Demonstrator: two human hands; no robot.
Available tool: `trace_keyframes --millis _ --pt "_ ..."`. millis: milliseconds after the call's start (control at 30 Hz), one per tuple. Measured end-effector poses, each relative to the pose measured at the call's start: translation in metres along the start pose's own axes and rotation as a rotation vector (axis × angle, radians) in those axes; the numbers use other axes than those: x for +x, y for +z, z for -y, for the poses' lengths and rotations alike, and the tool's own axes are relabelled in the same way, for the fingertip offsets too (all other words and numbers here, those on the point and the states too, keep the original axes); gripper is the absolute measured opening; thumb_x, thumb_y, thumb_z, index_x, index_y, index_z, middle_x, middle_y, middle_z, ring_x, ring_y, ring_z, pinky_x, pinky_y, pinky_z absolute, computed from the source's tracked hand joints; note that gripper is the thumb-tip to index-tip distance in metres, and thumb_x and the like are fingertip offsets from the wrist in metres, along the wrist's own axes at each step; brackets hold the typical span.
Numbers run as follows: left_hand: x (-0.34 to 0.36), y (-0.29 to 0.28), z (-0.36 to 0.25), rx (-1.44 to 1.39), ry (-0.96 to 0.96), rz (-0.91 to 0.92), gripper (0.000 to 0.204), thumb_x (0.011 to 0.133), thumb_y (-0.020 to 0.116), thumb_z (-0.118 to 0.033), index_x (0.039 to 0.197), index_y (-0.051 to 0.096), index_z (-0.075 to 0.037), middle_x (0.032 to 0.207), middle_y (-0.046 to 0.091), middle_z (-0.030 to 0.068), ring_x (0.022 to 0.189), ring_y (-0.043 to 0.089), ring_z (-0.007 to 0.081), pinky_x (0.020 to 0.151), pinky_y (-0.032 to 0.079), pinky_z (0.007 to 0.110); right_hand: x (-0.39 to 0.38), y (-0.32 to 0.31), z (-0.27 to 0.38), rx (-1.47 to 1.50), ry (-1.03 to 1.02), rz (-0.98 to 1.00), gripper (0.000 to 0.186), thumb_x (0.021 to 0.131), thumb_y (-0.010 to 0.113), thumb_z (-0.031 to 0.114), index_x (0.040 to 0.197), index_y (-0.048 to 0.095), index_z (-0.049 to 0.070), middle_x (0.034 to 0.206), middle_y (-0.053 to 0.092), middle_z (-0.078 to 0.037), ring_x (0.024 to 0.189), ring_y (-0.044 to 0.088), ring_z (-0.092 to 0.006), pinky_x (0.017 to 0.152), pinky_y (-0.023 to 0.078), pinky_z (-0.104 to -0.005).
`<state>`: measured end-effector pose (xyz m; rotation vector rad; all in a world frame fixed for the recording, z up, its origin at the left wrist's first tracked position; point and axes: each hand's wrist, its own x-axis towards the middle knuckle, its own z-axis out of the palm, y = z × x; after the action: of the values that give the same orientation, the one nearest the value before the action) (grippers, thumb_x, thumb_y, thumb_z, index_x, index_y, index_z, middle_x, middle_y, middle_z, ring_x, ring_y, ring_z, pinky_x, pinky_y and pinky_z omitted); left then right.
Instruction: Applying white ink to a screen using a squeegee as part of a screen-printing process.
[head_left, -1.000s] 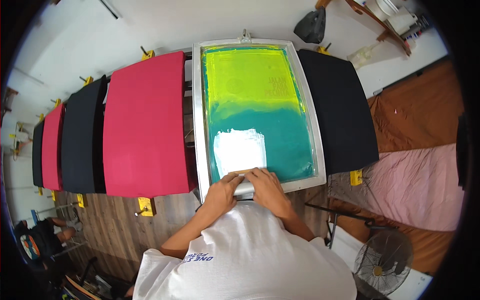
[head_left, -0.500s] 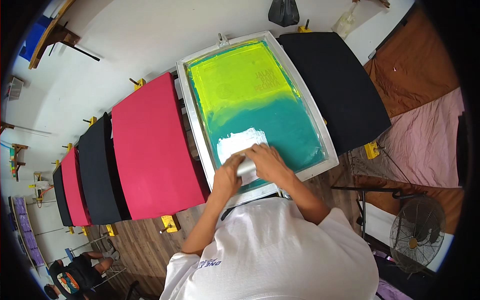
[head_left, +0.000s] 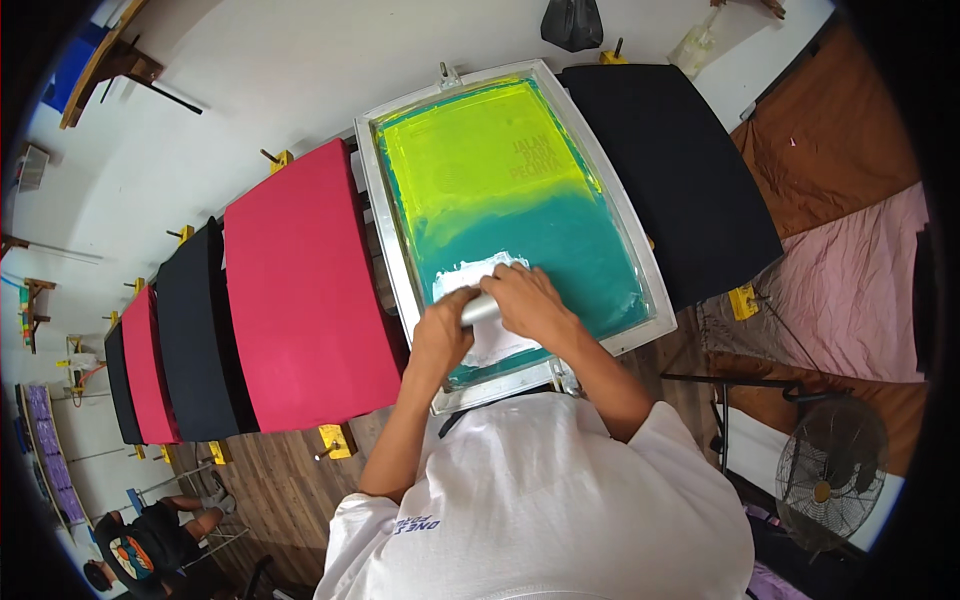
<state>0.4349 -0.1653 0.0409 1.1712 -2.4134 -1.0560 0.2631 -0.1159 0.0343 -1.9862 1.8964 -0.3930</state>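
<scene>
A screen-printing frame with a pale metal rim lies in front of me, its mesh yellow-green in the far part and teal in the near part. Both of my hands are wrapped around a silvery squeegee: my left hand at its left end, my right hand at its right. The fingers hide most of the tool. White ink covers a patch of the teal mesh around the squeegee, with a ragged far edge. Some faint lettering shows in the yellow-green area.
Left of the frame stand a red pallet and several more red and black ones. A black pallet sits to the right, with yellow clamps along the row. A floor fan is at lower right; a person is at lower left.
Both hands and the squeegee have shifted a little away from me and to the left. More white ink shows on the near side of the squeegee.
</scene>
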Motion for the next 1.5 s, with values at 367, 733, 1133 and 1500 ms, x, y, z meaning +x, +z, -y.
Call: trace_keyframes --millis 367,733,1133,1500 --pt "-0.077 0.033 -0.003 0.081 0.036 0.071 0.069 0.062 0.07 0.006 0.13 0.058 -0.003 0.134 0.058 0.0187 0.117 0.06 0.0361 0.097 0.053 0.041 -0.08 0.016 0.022 0.089 -0.015 0.051 0.039 0.075 0.06 -0.006 0.113 0.063 0.003 0.114 0.058 -0.017 0.111 0.055 -0.034 0.082 0.049 -0.0466" --pt "-0.002 0.018 0.018 -0.01 0.004 -0.11 0.046 0.072 0.059 0.008 0.115 0.068 -0.007 0.106 0.069 0.0187 0.094 0.067 0.0381 0.079 0.056 0.044 0.004 0.005 -0.004 -0.004 -0.021 0.068 0.043 0.072 0.06 -0.008 0.112 0.066 0.007 0.106 0.064 -0.016 0.101 0.06 -0.038 0.085 0.05 -0.0473" --pt "-0.08 0.047 -0.003 0.028 0.028 0.057 0.062 0.065 0.07 0.005 0.126 0.058 0.002 0.129 0.058 0.024 0.107 0.065 0.0399 0.091 0.055 0.043 -0.081 0.007 0.025 0.109 0.031 0.097 0.05 0.069 0.063 -0.011 0.117 0.062 0.001 0.121 0.058 -0.018 0.113 0.054 -0.0379 0.096 0.048 -0.045" --pt "-0.018 0.031 0.01 0.131 0.073 -0.11 0.048 0.072 0.057 0.012 0.119 0.055 0.006 0.122 0.061 0.0265 0.106 0.062 0.0433 0.087 0.055 0.045 -0.019 0.002 0.017 0.035 -0.016 -0.066 0.051 0.071 0.058 -0.012 0.12 0.065 0.001 0.124 0.06 -0.019 0.115 0.055 -0.0372 0.095 0.049 -0.0444"
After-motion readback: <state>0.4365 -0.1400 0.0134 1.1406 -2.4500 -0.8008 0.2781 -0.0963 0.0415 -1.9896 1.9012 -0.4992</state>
